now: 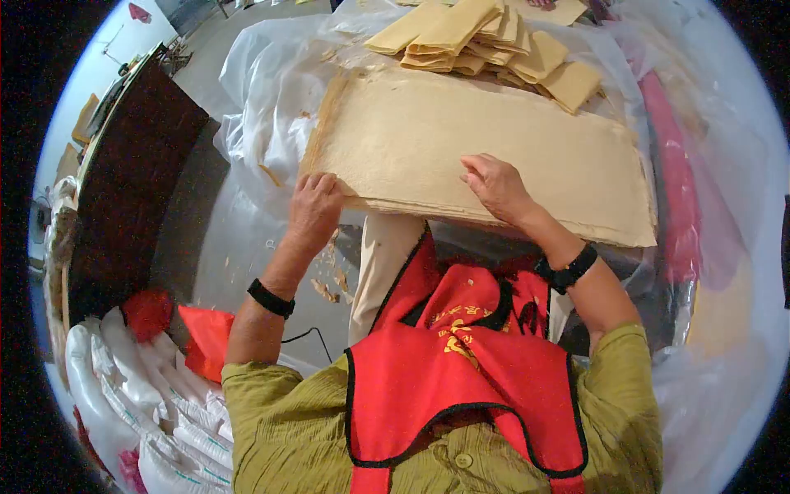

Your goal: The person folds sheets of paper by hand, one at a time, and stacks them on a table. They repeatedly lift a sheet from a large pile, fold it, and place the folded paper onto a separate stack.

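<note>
Wore a green shirt (280, 428) and a red apron (461, 387) with black trim and yellow print, nearest and below the fingers. Wore two black wristbands, left (271, 298) and right (566, 269), just behind the hands. Set the left hand (319, 193) at the near left corner of a stack of sheets (485, 148), pale tan and broad; kept those fingers close together and bent over the edge. Could not tell whether any sheet was pinched there. Held the right hand (499, 188) over the near part of the top sheet, right of the left fingers, with fingers curled and the opening narrow. Could not tell whether the top was touched. Had cream trousers (377, 259) partly under the near edge, and scraps (325, 288) on the floor (216, 255), below the left fingers. Had white sacks (156, 395) and a red bag (206, 339) farther left. Had folded sheets (494, 41) heaped beyond the fingers, clear plastic (263, 99) around them, and a dark panel (136, 181) well left.
</note>
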Available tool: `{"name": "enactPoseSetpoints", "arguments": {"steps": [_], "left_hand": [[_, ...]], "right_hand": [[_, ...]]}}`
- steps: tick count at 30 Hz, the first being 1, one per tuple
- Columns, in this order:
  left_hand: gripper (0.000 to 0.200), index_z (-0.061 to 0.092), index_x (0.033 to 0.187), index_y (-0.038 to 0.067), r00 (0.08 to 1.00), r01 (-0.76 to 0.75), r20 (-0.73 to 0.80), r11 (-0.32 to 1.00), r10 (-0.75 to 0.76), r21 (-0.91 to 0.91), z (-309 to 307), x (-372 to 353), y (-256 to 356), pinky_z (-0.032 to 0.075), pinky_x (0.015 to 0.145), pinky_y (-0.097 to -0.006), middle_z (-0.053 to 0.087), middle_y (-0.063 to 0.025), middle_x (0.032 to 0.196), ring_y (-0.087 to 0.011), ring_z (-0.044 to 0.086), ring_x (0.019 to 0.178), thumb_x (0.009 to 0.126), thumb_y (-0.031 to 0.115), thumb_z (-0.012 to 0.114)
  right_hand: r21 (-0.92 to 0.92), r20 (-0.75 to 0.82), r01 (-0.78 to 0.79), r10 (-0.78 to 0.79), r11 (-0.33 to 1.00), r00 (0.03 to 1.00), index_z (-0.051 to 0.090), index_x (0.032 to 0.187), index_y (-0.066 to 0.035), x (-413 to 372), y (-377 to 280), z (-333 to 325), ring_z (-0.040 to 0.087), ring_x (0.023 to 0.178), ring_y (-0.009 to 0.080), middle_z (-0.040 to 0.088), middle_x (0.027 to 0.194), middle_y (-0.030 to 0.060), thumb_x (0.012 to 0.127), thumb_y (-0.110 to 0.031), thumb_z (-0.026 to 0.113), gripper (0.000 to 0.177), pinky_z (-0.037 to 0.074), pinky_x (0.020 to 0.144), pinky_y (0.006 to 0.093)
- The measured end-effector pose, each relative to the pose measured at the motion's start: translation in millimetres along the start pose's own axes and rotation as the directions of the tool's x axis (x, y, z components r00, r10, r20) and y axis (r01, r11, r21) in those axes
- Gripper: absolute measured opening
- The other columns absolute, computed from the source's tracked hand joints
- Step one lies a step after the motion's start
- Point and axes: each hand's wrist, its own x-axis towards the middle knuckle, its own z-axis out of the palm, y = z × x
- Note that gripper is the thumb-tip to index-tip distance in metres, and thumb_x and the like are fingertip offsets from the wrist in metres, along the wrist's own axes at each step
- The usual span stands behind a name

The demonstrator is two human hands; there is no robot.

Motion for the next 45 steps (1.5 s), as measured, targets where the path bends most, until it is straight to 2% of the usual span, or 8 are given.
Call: {"name": "enactPoseSetpoints", "arguments": {"steps": [8, 14, 17, 24, 31, 37, 39, 45], "left_hand": [[0.011, 0.054, 0.077, 0.005, 0.992, 0.032, -0.116, 0.992, -0.046, -0.119, 2.0, 19.2, -19.8, 0.039, 0.081, -0.0396, 0.053, -0.0074, 0.082, -0.0252, 0.052, 0.083, 0.066, 0.004, 0.050], [0.013, 0.052, 0.080, 0.005, 0.994, -0.047, -0.104, 0.994, 0.036, -0.098, -10.7, 66.9, -33.3, 0.038, 0.086, -0.0407, 0.051, -0.0082, 0.079, -0.0260, 0.052, 0.082, 0.069, 0.001, 0.048], [0.013, 0.052, 0.080, 0.006, 0.987, -0.089, -0.142, 0.993, 0.076, -0.083, -18.5, 84.6, -31.9, 0.038, 0.087, -0.0412, 0.051, -0.0083, 0.080, -0.0257, 0.052, 0.083, 0.069, 0.002, 0.049], [0.004, 0.055, 0.073, 0.006, 0.993, 0.011, -0.108, 0.959, -0.043, -0.282, -13.4, 81.5, -44.1, 0.041, 0.078, -0.0366, 0.053, -0.0088, 0.074, -0.0270, 0.053, 0.079, 0.072, 0.005, 0.052], [0.008, 0.059, 0.075, 0.003, 0.977, 0.212, 0.135, 0.848, -0.167, -0.486, -6.9, 69.9, -47.5, 0.045, 0.066, -0.0361, 0.058, -0.0117, 0.074, -0.0297, 0.056, 0.075, 0.074, 0.010, 0.055], [0.011, 0.060, 0.073, 0.002, 0.929, 0.162, 0.363, 0.963, -0.074, -0.217, -14.8, 66.4, -41.0, 0.043, 0.067, -0.0406, 0.056, -0.0142, 0.072, -0.0321, 0.054, 0.073, 0.070, 0.011, 0.055], [0.015, 0.060, 0.075, 0.001, 0.986, 0.056, 0.164, 0.895, 0.019, -0.442, -27.2, 72.4, -12.7, 0.043, 0.071, -0.0391, 0.058, -0.0151, 0.078, -0.0318, 0.055, 0.079, 0.066, 0.012, 0.064], [0.022, 0.059, 0.081, 0.000, 0.969, -0.072, 0.138, 0.768, 0.205, -0.637, -4.2, 102.6, 80.4, 0.044, 0.073, -0.0379, 0.058, -0.0150, 0.084, -0.0322, 0.055, 0.081, 0.066, 0.013, 0.067]], "right_hand": [[-0.052, 0.044, -0.045, 0.047, 0.998, 0.998, 0.057, 0.096, -0.001, 6.8, -4.7, 3.3, 0.056, 0.086, 0.0330, 0.058, 0.096, 0.0168, 0.079, -0.024, 0.052, 0.030, 0.046, 0.075, 0.0384], [-0.167, 0.011, 0.411, -0.415, 0.896, 0.910, 0.058, 0.093, -0.003, 41.0, -33.0, 29.2, 0.057, 0.080, 0.0307, 0.059, 0.086, 0.0155, 0.079, -0.025, 0.055, 0.027, 0.045, 0.068, 0.0353], [0.128, 0.033, 0.001, -0.006, 0.992, 0.999, 0.060, 0.092, -0.003, 65.1, -65.8, 37.1, 0.058, 0.075, 0.0322, 0.061, 0.083, 0.0153, 0.079, -0.027, 0.057, 0.028, 0.046, 0.066, 0.0360], [0.561, 0.378, -0.369, 0.167, 0.741, 0.911, 0.063, 0.091, -0.002, 93.5, -43.4, 35.4, 0.056, 0.071, 0.0110, 0.063, 0.078, 0.0060, 0.072, -0.022, 0.067, 0.028, 0.045, 0.065, 0.0250], [0.443, 0.407, -0.327, 0.139, 0.835, 0.903, 0.065, 0.087, -0.002, 78.3, -29.2, 38.1, 0.058, 0.070, 0.0129, 0.064, 0.077, 0.0070, 0.071, -0.019, 0.066, 0.023, 0.046, 0.066, 0.0260], [0.108, 0.183, 0.120, -0.138, 0.987, 0.973, 0.063, 0.088, -0.006, 58.0, -26.7, 55.2, 0.059, 0.078, 0.0260, 0.062, 0.083, 0.0137, 0.071, -0.022, 0.061, 0.023, 0.048, 0.068, 0.0333], [-0.033, 0.157, 0.202, -0.194, 0.979, 0.968, 0.060, 0.083, -0.006, 34.2, -25.7, 52.1, 0.057, 0.082, 0.0286, 0.059, 0.084, 0.0131, 0.073, -0.021, 0.058, 0.018, 0.047, 0.070, 0.0362], [-0.361, 0.043, 0.099, -0.089, 0.927, 0.995, 0.052, 0.071, -0.006, -68.2, 24.9, -14.1, 0.054, 0.075, 0.0277, 0.052, 0.077, 0.0100, 0.073, -0.016, 0.049, 0.010, 0.047, 0.065, 0.0379]]}}
